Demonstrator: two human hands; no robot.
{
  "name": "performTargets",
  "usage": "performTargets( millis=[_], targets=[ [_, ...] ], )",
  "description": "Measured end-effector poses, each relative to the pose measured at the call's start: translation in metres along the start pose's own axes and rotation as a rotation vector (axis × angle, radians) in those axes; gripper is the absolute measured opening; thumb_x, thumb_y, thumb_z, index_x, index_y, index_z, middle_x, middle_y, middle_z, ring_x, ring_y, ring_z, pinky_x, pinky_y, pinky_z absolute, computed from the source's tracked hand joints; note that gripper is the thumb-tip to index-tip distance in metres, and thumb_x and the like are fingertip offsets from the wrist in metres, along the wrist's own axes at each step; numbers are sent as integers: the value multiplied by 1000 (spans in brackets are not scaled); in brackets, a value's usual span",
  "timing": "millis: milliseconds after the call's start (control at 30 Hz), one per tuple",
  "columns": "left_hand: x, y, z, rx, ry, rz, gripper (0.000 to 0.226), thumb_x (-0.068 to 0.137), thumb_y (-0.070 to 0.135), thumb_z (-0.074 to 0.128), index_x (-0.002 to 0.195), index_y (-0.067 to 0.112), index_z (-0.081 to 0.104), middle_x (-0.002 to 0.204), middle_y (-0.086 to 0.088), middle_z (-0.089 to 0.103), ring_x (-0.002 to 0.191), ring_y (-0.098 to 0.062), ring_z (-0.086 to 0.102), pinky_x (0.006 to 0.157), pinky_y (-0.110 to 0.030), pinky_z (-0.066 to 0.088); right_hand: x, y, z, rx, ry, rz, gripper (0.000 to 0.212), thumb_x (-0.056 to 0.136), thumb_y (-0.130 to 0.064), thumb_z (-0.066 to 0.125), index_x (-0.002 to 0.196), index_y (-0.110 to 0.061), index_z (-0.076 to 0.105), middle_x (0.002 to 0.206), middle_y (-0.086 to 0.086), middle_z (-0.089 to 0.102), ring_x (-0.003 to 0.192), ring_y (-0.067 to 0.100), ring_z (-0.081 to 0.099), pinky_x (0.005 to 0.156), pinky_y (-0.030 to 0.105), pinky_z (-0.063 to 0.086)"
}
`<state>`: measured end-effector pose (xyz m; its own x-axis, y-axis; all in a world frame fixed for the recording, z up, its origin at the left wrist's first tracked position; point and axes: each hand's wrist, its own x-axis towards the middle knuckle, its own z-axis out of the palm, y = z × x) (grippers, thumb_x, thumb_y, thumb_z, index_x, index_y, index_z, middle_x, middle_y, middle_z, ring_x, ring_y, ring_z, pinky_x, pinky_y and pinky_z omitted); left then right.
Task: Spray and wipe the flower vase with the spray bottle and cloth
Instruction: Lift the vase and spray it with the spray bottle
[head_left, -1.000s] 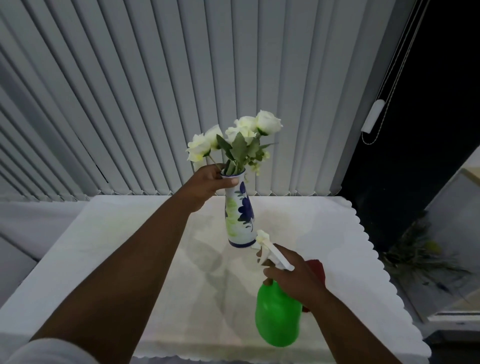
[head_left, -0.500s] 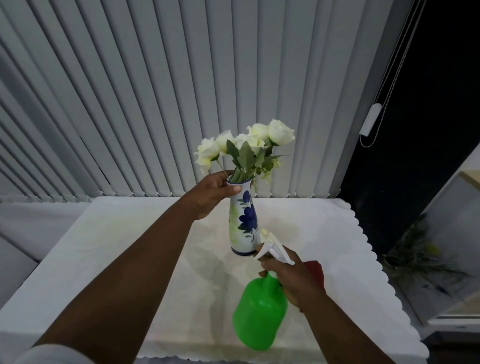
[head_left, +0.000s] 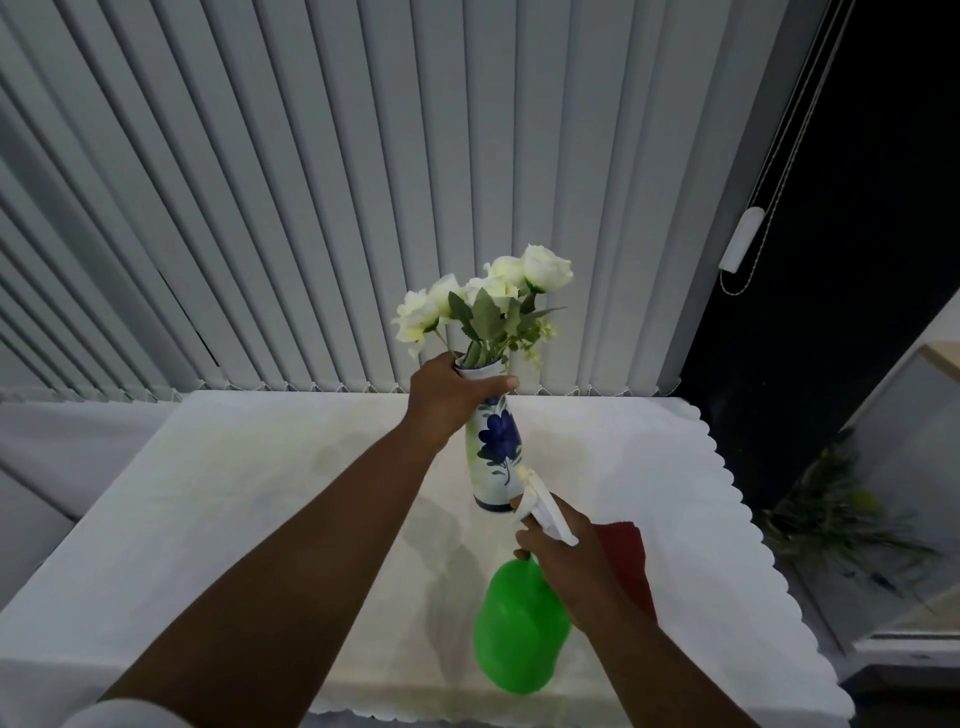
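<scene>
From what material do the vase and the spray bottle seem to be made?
The vase looks like glazed ceramic: white, with painted blue flowers and a soft shine. The spray bottle looks like smooth plastic: a bright green body under a white trigger head. Neither is certain from sight alone.

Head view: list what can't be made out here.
- Red cloth: mostly behind the right hand; shape unclear.
- Spray bottle: trigger covered by fingers; spray not visible.
- Vase: neck wrapped by the left hand; whether its base touches the table is unclear.
</scene>
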<state>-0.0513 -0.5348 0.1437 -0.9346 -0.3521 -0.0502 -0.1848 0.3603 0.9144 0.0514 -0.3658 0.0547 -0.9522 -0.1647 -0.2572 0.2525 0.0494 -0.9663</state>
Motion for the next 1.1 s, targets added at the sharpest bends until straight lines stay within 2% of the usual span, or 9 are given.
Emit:
performTargets(
  millis=[100, 200, 333, 500, 633, 700, 767, 933, 1100],
  targets=[
    [7, -1, -6, -137, 16, -35, 43, 57, 34, 89, 91, 16, 71, 88, 0, 74, 78, -16, 69, 74, -31, 56, -2, 0, -1, -165, -37, -29, 28, 81, 5, 58, 92, -18, 69, 70, 10, 51, 54, 14, 43, 48, 23, 37],
    [14, -2, -16, -239, -12, -13, 20, 63, 16, 85, 79, 14, 73, 75, -5, 72, 70, -19, 66, 69, -31, 54, -6, -6, -7, -235, 23, -55, 25, 83, 2, 59, 97, -16, 68, 71, 11, 57, 60, 18, 49, 52, 29, 42],
    [24, 4, -30, -246, -67, 24, 21, 67, 4, 79, 83, 16, 70, 92, -13, 71, 83, -23, 63, 81, -36, 53, -13, -29, -21, -423, 111, -210, 19, 86, -1, 59, 95, -15, 67, 77, 11, 68, 59, 10, 50, 51, 7, 40],
    [31, 7, -45, -232, -274, 128, 30, 74, -7, 72, 93, 16, 69, 96, -3, 72, 84, -14, 67, 81, -29, 54, -13, -53, -24, -432, 102, -330, 25, 78, 7, 58, 84, -15, 68, 62, -13, 60, 56, 6, 48, 57, 15, 40],
    [34, 6, -49, -234, -398, 175, 30, 80, -5, 69, 103, 14, 68, 103, -2, 72, 87, -4, 70, 78, -18, 56, -13, -65, -25, -414, 89, -351, 10, 77, -4, 58, 84, -9, 64, 67, 4, 60, 62, 23, 52, 61, 36, 49],
    [34, 4, -50, -233, -413, 178, 31, 80, -3, 69, 107, 12, 67, 106, -3, 72, 93, -8, 70, 82, -21, 55, -14, -64, -25, -403, 89, -334, 13, 72, -12, 54, 81, -9, 62, 73, 15, 63, 68, 35, 57, 65, 48, 55],
    [36, 1, -50, -235, -422, 177, 33, 79, 0, 71, 110, 11, 67, 109, -5, 72, 101, -15, 67, 91, -28, 53, -14, -57, -27, -398, 84, -298, 14, 70, -13, 52, 80, -11, 62, 76, 19, 63, 64, 29, 54, 68, 54, 55],
    [38, -3, -50, -235, -414, 157, 34, 79, 1, 71, 112, 10, 67, 112, -6, 71, 108, -23, 64, 98, -37, 48, -19, -38, -32, -468, 59, -239, 15, 72, -13, 54, 82, -19, 64, 76, 13, 66, 72, 37, 61, 66, 55, 56],
    [42, -7, -49, -237, -417, 142, 47, 70, 13, 79, 116, 8, 67, 119, -10, 70, 112, -27, 64, 97, -40, 49, -15, -14, -43, -652, 72, -217, 28, 68, -36, 50, 93, -31, 61, 74, -2, 69, 63, 18, 67, 67, 46, 58]
  ],
)
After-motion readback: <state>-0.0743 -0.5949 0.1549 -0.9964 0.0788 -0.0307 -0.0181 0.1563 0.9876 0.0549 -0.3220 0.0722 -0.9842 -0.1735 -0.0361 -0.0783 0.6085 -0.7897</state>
